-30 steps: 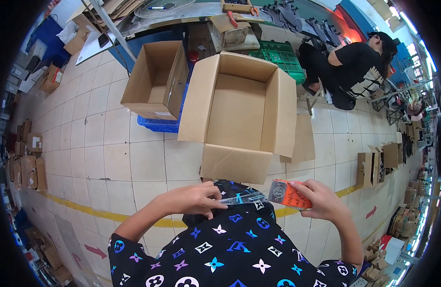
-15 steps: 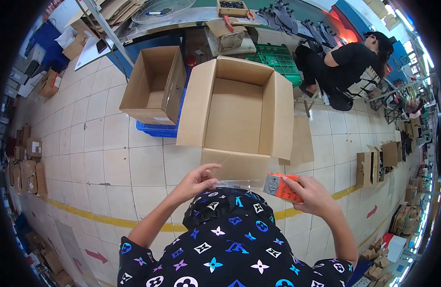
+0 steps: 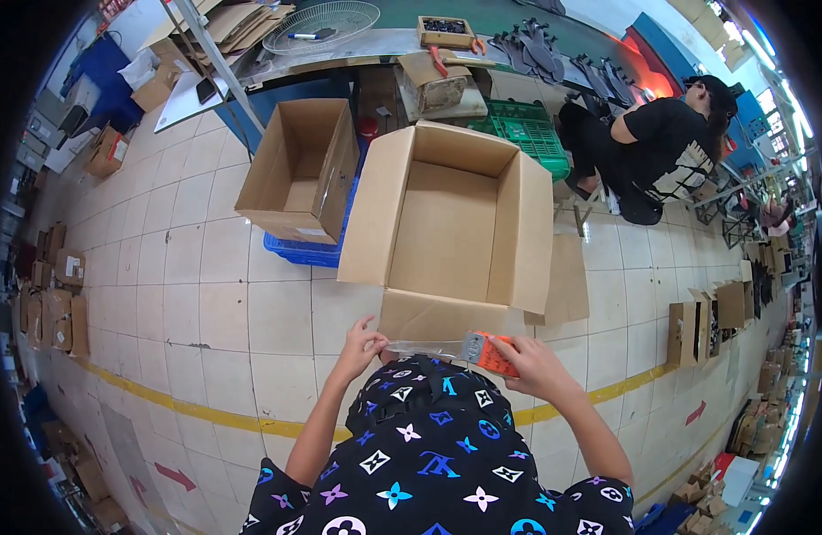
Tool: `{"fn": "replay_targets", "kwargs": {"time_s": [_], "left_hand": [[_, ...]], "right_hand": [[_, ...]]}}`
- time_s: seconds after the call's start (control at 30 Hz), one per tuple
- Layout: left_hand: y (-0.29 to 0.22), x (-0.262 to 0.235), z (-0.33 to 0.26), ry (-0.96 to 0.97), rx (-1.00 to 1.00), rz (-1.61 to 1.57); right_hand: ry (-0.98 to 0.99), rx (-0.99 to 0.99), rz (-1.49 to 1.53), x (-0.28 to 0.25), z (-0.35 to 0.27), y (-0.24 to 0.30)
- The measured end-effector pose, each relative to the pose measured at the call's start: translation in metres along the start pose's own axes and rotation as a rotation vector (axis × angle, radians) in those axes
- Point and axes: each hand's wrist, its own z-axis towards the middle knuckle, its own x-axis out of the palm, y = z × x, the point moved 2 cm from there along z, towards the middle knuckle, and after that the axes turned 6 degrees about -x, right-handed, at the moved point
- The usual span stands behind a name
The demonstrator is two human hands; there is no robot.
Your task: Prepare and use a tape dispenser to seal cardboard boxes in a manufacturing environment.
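Note:
My right hand [image 3: 538, 367] is wrapped round an orange tape dispenser [image 3: 493, 353] with a grey metal front. From it a strip of clear tape [image 3: 424, 349] stretches across to my left hand [image 3: 361, 349], whose fingers pinch the other end. Just beyond my hands stands a large open cardboard box [image 3: 530, 223], its flaps spread outward. Nothing shows inside it. The box's near flap [image 3: 433, 314] lies right in front of the tape strip; I cannot tell whether the two touch.
Left of the large box, a second open carton [image 3: 250, 209] rests on a blue crate [image 3: 295, 251]. A green crate [image 3: 527, 129] and a seated co-worker [image 3: 665, 138] are at the far right. Behind runs a workbench with a fan guard [image 3: 326, 22]. Flat cardboard [image 3: 567, 276] lies on the floor.
Both hands have drawn in; my right hand and the dispenser have shifted left, and the tape strip between my hands looks shorter. The view has moved slightly.

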Motion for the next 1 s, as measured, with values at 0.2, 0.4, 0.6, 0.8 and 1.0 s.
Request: {"fn": "replay_targets", "kwargs": {"time_s": [0.2, 0.4, 0.6, 0.8, 1.0], "left_hand": [[0.021, 0.02, 0.002, 0.401, -0.443, -0.75], [-0.078, -0.056, 0.007, 0.447, -0.182, -0.614], [-0.135, -0.1, 0.047, 0.458, -0.028, -0.981], [-0.09, -0.103, 0.077, 0.457, 0.056, -0.752], [-0.045, -0.082, 0.036, 0.728, -0.157, -0.554]], "right_hand": [[-0.004, 0.028, -0.006, 0.022, 0.001, 0.0], [-0.145, 0.056, -0.034, -0.035, -0.038, 0.021], [-0.159, 0.126, -0.057, -0.113, -0.059, 0.074], [-0.225, 0.095, -0.1, -0.072, -0.036, 0.062], [-0.22, 0.118, 0.038, -0.03, -0.043, 0.06]]}}
